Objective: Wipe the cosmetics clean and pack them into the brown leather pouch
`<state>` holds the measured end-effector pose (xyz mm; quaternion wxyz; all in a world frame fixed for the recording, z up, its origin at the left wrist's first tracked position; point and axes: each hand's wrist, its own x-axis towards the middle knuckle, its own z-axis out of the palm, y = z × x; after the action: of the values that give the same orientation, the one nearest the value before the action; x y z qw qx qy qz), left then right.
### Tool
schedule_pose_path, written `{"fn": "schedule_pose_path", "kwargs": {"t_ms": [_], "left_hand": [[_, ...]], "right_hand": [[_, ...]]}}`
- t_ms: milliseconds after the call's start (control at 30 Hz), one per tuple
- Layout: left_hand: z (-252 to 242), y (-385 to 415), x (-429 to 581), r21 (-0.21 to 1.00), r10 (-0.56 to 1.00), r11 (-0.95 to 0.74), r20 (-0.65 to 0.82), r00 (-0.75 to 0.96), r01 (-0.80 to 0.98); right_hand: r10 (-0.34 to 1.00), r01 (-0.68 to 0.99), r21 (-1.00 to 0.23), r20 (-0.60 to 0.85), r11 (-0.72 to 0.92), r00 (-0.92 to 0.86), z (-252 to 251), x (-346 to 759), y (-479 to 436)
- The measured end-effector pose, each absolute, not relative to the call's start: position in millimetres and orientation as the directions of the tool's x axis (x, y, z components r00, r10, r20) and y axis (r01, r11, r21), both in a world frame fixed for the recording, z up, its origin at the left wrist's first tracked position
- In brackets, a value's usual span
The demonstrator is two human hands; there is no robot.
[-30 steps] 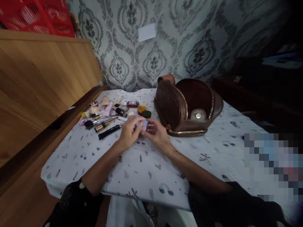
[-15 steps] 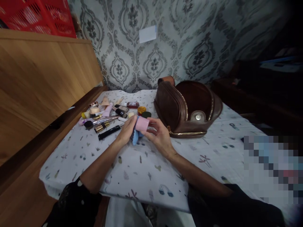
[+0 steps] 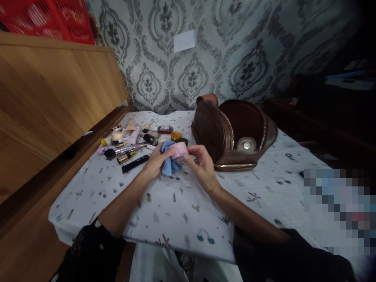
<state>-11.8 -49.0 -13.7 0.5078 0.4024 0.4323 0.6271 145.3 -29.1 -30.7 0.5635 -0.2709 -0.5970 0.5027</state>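
Observation:
A small pink jar [image 3: 179, 149] is pinched in the fingers of my right hand [image 3: 201, 166], just above the table. My left hand [image 3: 154, 163] is closed on a blue cloth [image 3: 169, 160] and presses it against the jar's left side. Both hands meet over the patterned white tablecloth [image 3: 182, 203], right in front of a row of cosmetics. A brown leather bag [image 3: 232, 133] with a gold zipper stands open just to the right of my right hand.
Scattered cosmetics lie at the back left: a black mascara tube [image 3: 135, 163], gold-capped tubes [image 3: 126, 157], a red case [image 3: 164, 129], small round pots [image 3: 176, 136]. A wooden headboard [image 3: 53, 105] runs along the left. A red crate [image 3: 49, 19] sits above it.
The pink jar came up out of my closed hands into plain view. The blue cloth has shifted from below the jar up against its left side. My hands stayed in the same spot.

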Motion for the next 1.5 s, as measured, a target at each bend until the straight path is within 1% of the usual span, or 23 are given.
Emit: {"fn": "schedule_pose_path", "kwargs": {"t_ms": [100, 200, 333, 400, 500, 600, 767, 933, 1000, 1100, 1200, 1267, 1367, 1433, 1500], "left_hand": [[-15, -46, -15, 0.948, 0.978, -0.149, 0.100, -0.182, -0.280], [-16, -45, -16, 0.951, 0.967, -0.200, 0.153, -0.205, -0.236], [-17, -47, -17, 0.959, 0.944, -0.274, 0.253, -0.213, -0.076], [-16, -49, -17, 0.952, 0.930, -0.305, 0.301, -0.211, 0.017], [-14, -52, -16, 0.932, 0.915, -0.350, 0.361, -0.182, 0.093], [-13, -54, -15, 0.928, 0.919, -0.353, 0.367, -0.141, 0.116], [-12, -52, -17, 0.909, 0.904, -0.404, 0.414, -0.110, 0.100], [-5, -54, -19, 0.865, 0.879, -0.448, 0.473, -0.069, 0.225], [-2, -56, -18, 0.820, 0.850, -0.495, 0.525, -0.034, 0.287], [-1, -58, -17, 0.735, 0.806, -0.565, 0.590, 0.058, 0.375], [-3, -59, -14, 0.694, 0.796, -0.587, 0.588, 0.143, 0.417], [-5, -60, -13, 0.701, 0.807, -0.577, 0.568, 0.161, 0.420], [-5, -62, -12, 0.733, 0.830, -0.545, 0.542, 0.136, 0.406], [-4, -62, -12, 0.761, 0.842, -0.525, 0.529, 0.104, 0.381], [-4, -62, -12, 0.804, 0.862, -0.491, 0.503, 0.058, 0.337]], "right_hand": [[0.913, -0.288, -0.925, 0.322, 0.247, -0.252, -34, 146, -25], [0.927, -0.277, -0.949, 0.234, 0.151, -0.293, -38, 144, -23], [0.909, -0.303, -0.953, 0.152, 0.029, -0.389, -43, 139, -22], [0.901, -0.325, -0.946, 0.136, -0.006, -0.413, -45, 137, -22], [0.912, -0.320, -0.947, 0.107, -0.028, -0.395, -44, 136, -22], [0.924, -0.322, -0.943, 0.052, -0.078, -0.378, -39, 137, -25], [0.898, -0.440, -0.878, 0.025, -0.190, -0.439, -31, 140, -30], [0.887, -0.484, -0.846, 0.030, -0.223, -0.460, -31, 141, -32], [0.889, -0.515, -0.819, 0.015, -0.252, -0.458, -31, 142, -30], [0.889, -0.583, -0.746, -0.026, -0.321, -0.457, -30, 143, -27], [0.877, -0.635, -0.654, -0.094, -0.412, -0.472, -26, 144, -23], [0.838, -0.619, -0.607, -0.154, -0.499, -0.524, -24, 146, -23], [0.751, -0.560, -0.541, -0.232, -0.628, -0.618, -23, 149, -22], [0.711, -0.555, -0.481, -0.238, -0.678, -0.662, -23, 151, -22], [0.685, -0.563, -0.431, -0.205, -0.705, -0.700, -23, 153, -21]]}}
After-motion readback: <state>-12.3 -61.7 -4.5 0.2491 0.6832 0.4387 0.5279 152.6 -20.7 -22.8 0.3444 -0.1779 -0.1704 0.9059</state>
